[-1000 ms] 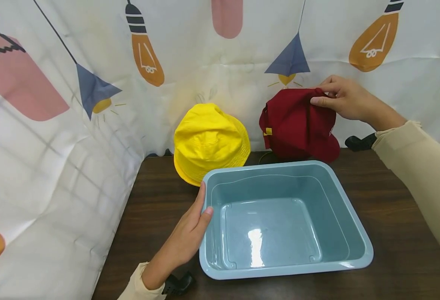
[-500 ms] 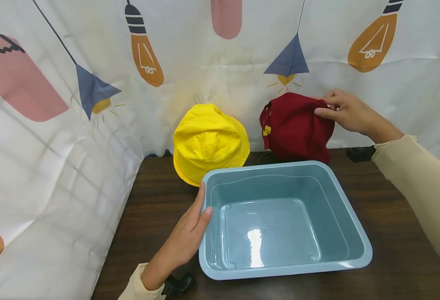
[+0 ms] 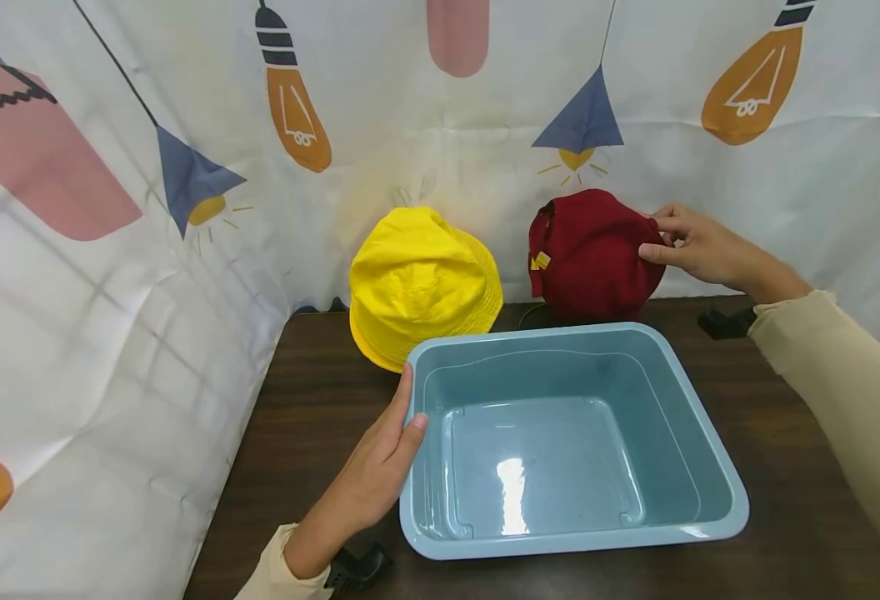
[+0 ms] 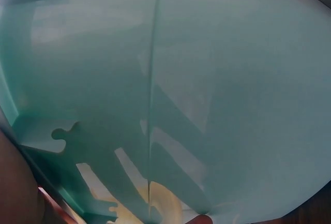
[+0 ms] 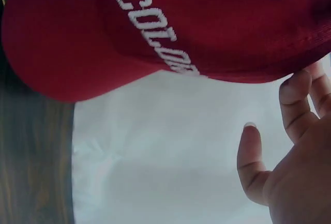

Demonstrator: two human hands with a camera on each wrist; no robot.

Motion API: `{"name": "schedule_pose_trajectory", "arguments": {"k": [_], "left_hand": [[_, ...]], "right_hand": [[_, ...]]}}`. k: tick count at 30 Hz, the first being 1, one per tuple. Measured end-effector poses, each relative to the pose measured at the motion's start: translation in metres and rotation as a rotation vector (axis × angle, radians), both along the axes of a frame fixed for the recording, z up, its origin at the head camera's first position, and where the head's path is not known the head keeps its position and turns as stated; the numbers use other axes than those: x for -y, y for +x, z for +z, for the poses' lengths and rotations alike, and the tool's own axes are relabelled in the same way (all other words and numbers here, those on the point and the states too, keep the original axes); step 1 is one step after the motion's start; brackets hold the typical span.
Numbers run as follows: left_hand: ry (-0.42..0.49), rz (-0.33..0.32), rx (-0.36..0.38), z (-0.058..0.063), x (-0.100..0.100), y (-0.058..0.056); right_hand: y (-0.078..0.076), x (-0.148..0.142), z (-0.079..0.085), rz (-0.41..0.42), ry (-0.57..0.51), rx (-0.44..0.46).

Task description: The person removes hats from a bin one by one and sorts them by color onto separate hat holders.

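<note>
My right hand pinches the right side of a dark red baseball cap between thumb and fingers, at the back of the table. The cap's brim and white raised lettering show in the right wrist view, where the little finger is off the cloth. On the basin's left rim lies my left hand, its thumb over the edge and its fingers along the outside wall. That pale blue plastic basin has nothing in it. Its shiny wall fills the left wrist view.
A yellow bucket hat sits behind the basin's left corner, close to the rim. White cloth with printed lamps hangs behind and at the left. The dark wooden table shows around the basin.
My right hand has moved lower with its hold on the red cap. The cap has turned, so its brim no longer shows in the head view. Left hand and basin stay put.
</note>
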State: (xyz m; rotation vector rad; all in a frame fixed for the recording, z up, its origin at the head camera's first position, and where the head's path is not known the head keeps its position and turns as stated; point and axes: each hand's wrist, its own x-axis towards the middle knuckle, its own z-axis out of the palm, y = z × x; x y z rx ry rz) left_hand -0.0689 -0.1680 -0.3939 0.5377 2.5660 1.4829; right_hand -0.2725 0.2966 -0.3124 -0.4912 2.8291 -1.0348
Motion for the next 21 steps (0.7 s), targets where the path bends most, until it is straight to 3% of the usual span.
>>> {"name": "schedule_pose_trajectory", "arguments": {"k": [5, 9, 13, 16, 18, 21], "left_hand": [[-0.028, 0.002, 0.001, 0.001, 0.002, 0.001], [-0.232, 0.022, -0.03, 0.014, 0.004, 0.001], [-0.5, 0.025, -0.149, 0.048, -0.002, 0.001], [-0.607, 0.003, -0.272, 0.082, -0.016, -0.005], [-0.656, -0.026, -0.332, 0.105, -0.03, -0.015], [-0.7, -0.073, -0.388, 0.131, -0.058, -0.043]], "right_hand": [[-0.001, 0.0, -0.012, 0.004, 0.025, 0.021], [0.004, -0.003, -0.019, -0.017, 0.021, -0.029], [0.013, -0.013, -0.027, -0.113, -0.023, -0.112], [0.019, -0.02, -0.035, -0.186, -0.069, -0.162], [0.022, -0.023, -0.041, -0.222, -0.092, -0.179], [0.025, -0.024, -0.053, -0.261, -0.135, -0.205]]}}
